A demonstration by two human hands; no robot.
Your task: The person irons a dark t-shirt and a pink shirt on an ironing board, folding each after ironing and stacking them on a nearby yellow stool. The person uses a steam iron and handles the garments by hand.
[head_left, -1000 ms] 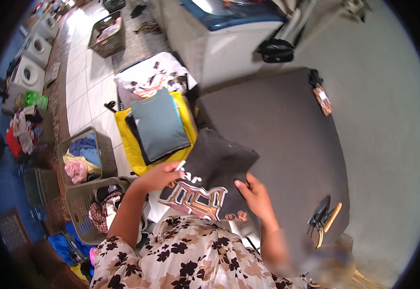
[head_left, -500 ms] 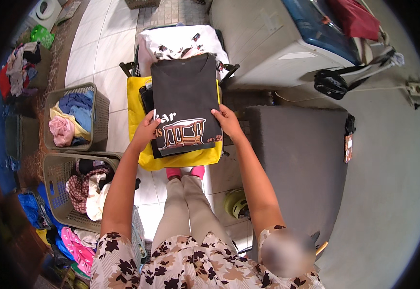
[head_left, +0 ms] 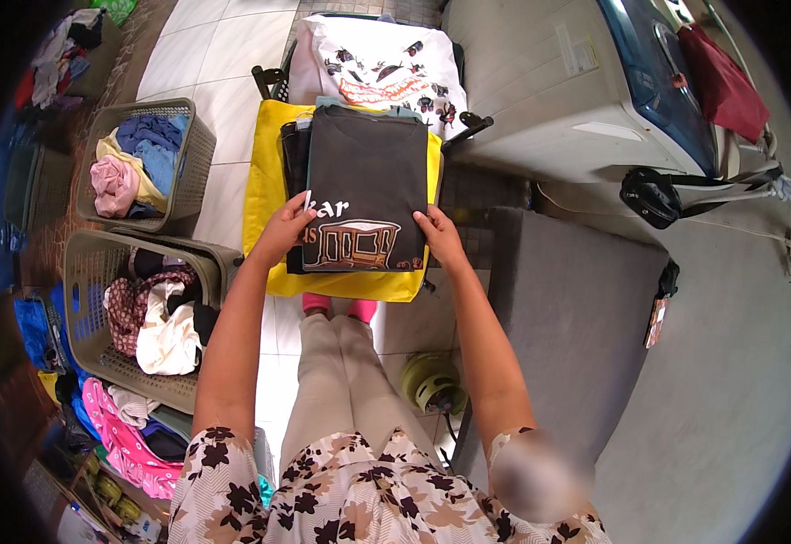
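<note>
A folded black T-shirt (head_left: 368, 163) with white lettering and a brown carriage print lies on a small pile of folded clothes. My left hand (head_left: 285, 228) grips its left edge, thumb on top near the lettering. At the right edge, the fingers of my right hand (head_left: 439, 238) close on the shirt beside the print. A teal folded cloth (head_left: 330, 102) peeks out behind the shirt's far edge. Beside the pile on the left is another dark folded garment (head_left: 295, 168). Everything rests on a yellow cloth or bag (head_left: 264, 172). The undersides of my fingers are hidden.
Beyond the pile lies a white printed cloth (head_left: 377, 63), with a black handle (head_left: 468, 132) near it. Laundry baskets (head_left: 198, 154) (head_left: 78, 313) stand at left. A washing machine (head_left: 541, 100), a grey padded surface (head_left: 568, 317) and a green gas cylinder (head_left: 432, 385) are at right.
The view has shifted, showing more of the white cloth. The black shirt sits more squarely over the pile, its neckline no longer plain to see. Both hands stay at its sides.
</note>
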